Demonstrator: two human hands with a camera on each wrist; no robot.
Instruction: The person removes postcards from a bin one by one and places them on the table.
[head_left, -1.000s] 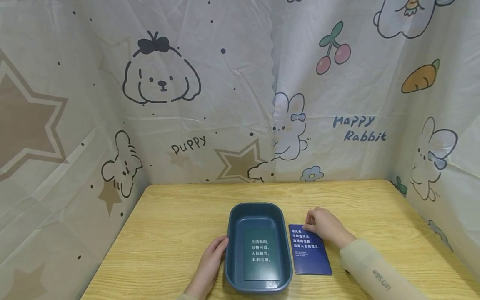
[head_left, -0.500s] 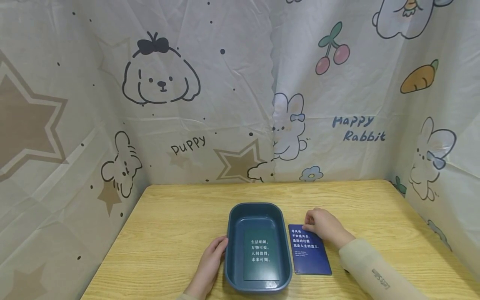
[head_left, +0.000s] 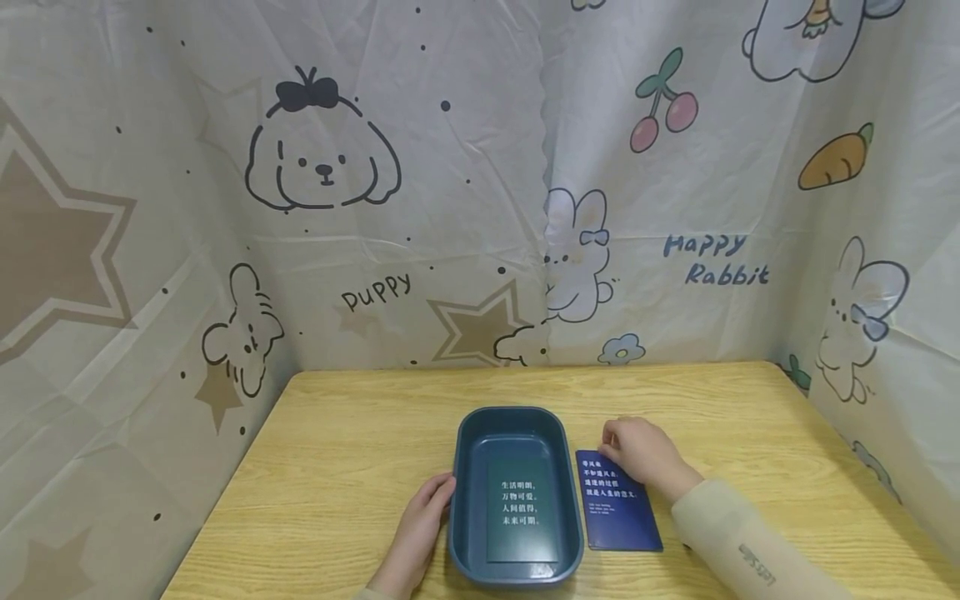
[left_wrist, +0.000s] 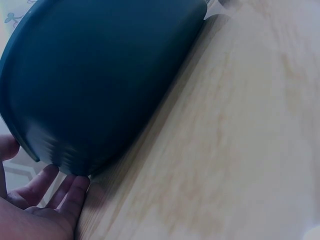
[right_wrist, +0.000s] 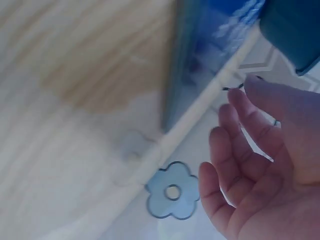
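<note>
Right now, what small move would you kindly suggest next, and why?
I'd probably pinch the far edge of the blue booklet with the right hand: its fingers are near that edge and appear to hold nothing, while the left hand touches the tray, where a green booklet lies.

Your left hand [left_wrist: 37, 216] is at lower left, its fingers [left_wrist: 75, 195] touching the outer wall of the dark teal tub [left_wrist: 100, 80], your thumb [left_wrist: 7, 147] at its rim. Wood-grained tabletop [left_wrist: 220, 135] fills the right side; patterned cloth [left_wrist: 14, 16] shows at upper left.
</note>
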